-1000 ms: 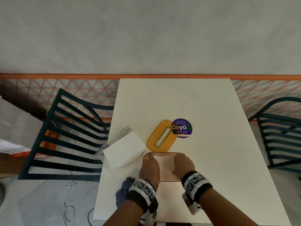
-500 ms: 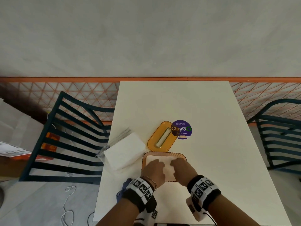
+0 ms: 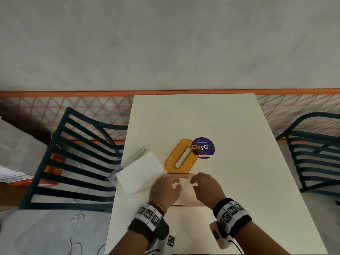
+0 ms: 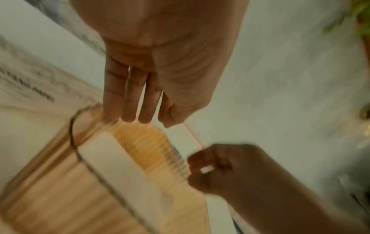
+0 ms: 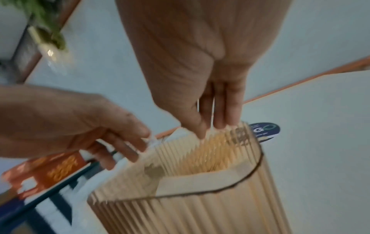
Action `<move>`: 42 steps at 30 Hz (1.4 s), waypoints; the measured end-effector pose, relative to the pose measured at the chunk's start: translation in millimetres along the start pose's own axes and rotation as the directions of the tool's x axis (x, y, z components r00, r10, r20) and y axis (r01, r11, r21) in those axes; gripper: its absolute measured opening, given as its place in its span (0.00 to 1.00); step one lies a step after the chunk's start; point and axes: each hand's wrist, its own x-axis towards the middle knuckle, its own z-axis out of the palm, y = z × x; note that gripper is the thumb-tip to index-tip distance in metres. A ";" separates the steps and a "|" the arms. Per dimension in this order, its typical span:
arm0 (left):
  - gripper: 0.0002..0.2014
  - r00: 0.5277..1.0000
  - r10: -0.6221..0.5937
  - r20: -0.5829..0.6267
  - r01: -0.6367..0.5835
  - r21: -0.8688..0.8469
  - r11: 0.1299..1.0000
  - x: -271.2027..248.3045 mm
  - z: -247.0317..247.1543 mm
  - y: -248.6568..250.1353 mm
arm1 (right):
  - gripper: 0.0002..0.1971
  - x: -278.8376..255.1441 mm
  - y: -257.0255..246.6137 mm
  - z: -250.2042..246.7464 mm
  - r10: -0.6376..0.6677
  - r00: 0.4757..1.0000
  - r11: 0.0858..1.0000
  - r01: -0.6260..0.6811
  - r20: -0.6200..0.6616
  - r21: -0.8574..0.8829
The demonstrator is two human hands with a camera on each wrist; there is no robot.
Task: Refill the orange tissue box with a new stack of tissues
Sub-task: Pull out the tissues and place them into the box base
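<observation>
Both hands hover over the open orange tissue box point(image 3: 184, 182) on the table point(image 3: 230, 181): left hand point(image 3: 166, 190) loosely spread and holding nothing, right hand point(image 3: 207, 188) with straight fingers at the box's far rim.

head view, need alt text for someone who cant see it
Two hands, left hand and right hand, reach into an open ribbed orange tissue box at the near edge of a white table. The box's orange lid lies just beyond, a white tissue stack sits left, and dark slatted chairs flank the table.

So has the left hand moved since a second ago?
Yes. The left hand has come up out of the tissue box and now hovers over its left part, fingers relaxed, closer to the spare tissue pack.
</observation>
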 end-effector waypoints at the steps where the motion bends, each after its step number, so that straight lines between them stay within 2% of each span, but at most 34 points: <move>1: 0.12 0.995 -0.035 -0.097 0.031 -0.049 0.998 -1.4 -12.0 -4.6 | 0.13 -2.3 1.9 -5.5 0.009 0.993 0.999 -0.005 -0.122 0.034; 3: 0.10 0.961 -0.139 -0.240 0.107 -0.142 0.984 -0.9 -38.4 -23.8 | 0.15 -7.9 8.5 -11.5 0.081 0.959 0.993 -0.054 -0.272 0.103; 4: 0.10 0.940 -0.182 -0.289 0.139 -0.164 0.977 0.9 -50.4 -36.7 | 0.16 -10.9 12.4 -13.1 0.133 0.950 0.986 -0.099 -0.282 0.134; 6: 0.17 0.909 -0.248 -0.336 0.217 -0.129 0.968 7.1 -68.3 -65.3 | 0.15 -14.4 22.5 -11.4 0.249 0.949 0.958 -0.211 -0.196 0.195; 9: 0.35 0.920 -0.324 -0.219 0.333 0.003 0.943 18.5 -78.7 -104.7 | 0.12 -13.8 36.5 -8.2 0.324 0.946 0.903 -0.299 -0.031 0.308; 12: 0.47 0.952 -0.284 -0.114 0.296 0.101 0.950 25.7 -77.5 -128.3 | 0.09 -14.2 40.9 -8.2 0.331 0.944 0.875 -0.306 -0.004 0.375; 19: 0.51 0.953 -0.252 -0.166 0.285 0.217 0.934 31.4 -73.5 -135.5 | 0.08 -12.7 45.5 -8.0 0.351 0.935 0.827 -0.334 0.049 0.452; 22: 0.50 0.951 -0.256 -0.173 0.292 0.236 0.927 32.5 -77.7 -131.2 | 0.08 -12.7 46.5 -8.5 0.362 0.930 0.804 -0.344 0.061 0.485; 26: 0.40 0.939 -0.268 -0.214 0.288 0.068 0.955 31.9 -82.9 -130.9 | 0.09 -11.3 44.8 -8.9 0.372 0.926 0.819 -0.359 0.063 0.448; 30: 0.27 0.923 -0.285 -0.257 0.262 -0.121 0.957 26.4 -82.1 -134.2 | 0.10 -9.3 38.0 -11.6 0.362 0.931 0.882 -0.355 0.035 0.311; 33: 0.20 0.932 -0.289 -0.220 0.215 -0.307 0.927 20.9 -77.1 -139.0 | 0.16 -9.8 30.5 -16.6 0.380 0.925 0.903 -0.369 -0.007 0.220; 35: 0.18 0.937 -0.312 -0.159 0.206 -0.470 0.858 17.0 -71.1 -144.2 | 0.20 -9.9 22.1 -21.5 0.369 0.928 0.916 -0.354 -0.054 0.187; 38: 0.18 0.933 -0.344 -0.107 0.194 -0.655 0.730 11.7 -66.1 -151.2 | 0.28 -5.7 0.6 -32.3 0.307 0.947 0.930 -0.277 -0.095 0.241; 42: 0.18 0.955 -0.293 -0.039 0.122 -0.852 0.509 1.8 -77.7 -143.6 | 0.41 1.9 -33.8 -46.1 0.172 0.985 0.884 -0.157 0.007 0.440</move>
